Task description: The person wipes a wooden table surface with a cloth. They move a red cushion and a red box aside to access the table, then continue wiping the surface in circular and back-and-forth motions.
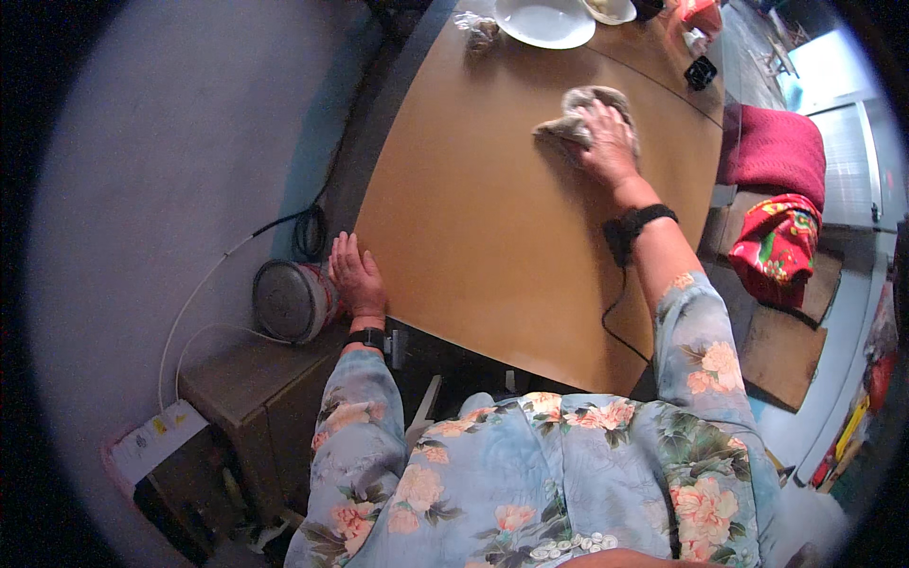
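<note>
Under my right hand (612, 145) a crumpled beige cloth (600, 96) is pressed against the top of a light-brown wooden table (483, 213). The fingers lie spread over the cloth, and the hand looks slightly blurred. A black band with a small device and a cable (625, 312) is strapped around that wrist. My left hand (357, 277) rests at the table's near left edge, holding nothing, its fingers extended. Its wrist also wears a black band.
At the table's far end stand a white bowl (547, 25), a smaller bowl (611, 8), a plastic bag (479, 32) and a black device (701, 72). A lidded bucket (287, 302) stands left on a cabinet (263, 376). Red cushions (777, 153) and patterned red fabric (777, 241) lie right.
</note>
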A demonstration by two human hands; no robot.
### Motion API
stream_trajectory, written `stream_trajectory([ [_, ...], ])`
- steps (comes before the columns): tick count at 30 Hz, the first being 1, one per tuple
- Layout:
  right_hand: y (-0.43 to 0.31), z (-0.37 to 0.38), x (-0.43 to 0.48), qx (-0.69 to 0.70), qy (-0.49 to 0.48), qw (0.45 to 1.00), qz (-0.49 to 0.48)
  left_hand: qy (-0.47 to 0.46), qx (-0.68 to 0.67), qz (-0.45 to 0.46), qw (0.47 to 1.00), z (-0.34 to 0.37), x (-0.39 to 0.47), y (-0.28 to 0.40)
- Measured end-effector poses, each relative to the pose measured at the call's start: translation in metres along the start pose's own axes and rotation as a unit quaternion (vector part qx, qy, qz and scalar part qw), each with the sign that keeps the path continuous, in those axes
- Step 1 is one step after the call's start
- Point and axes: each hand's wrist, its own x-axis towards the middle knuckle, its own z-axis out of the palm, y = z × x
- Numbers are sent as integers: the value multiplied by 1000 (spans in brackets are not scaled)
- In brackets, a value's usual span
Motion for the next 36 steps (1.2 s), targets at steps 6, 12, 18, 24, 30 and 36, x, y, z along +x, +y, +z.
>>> stream_trajectory([
  [6,-143,17,-6,73,-17,976,-203,-9,-8,-11,1000,-2,-1,0],
  [12,-227,-7,-155,177,-148,879,-416,-7,-11,-11,1000,-1,-6,0],
  [18,-180,-9,-127,143,-149,899,-386,2,-6,-10,1000,-3,-13,5],
  [24,-169,17,-15,96,-90,950,-284,-12,-4,-16,1000,-11,-17,19],
  [30,-167,28,86,70,-55,969,-228,-7,-14,-21,1000,-12,-22,32],
  [36,-181,31,150,15,-90,982,-164,-21,-19,-33,999,-14,-20,37],
])
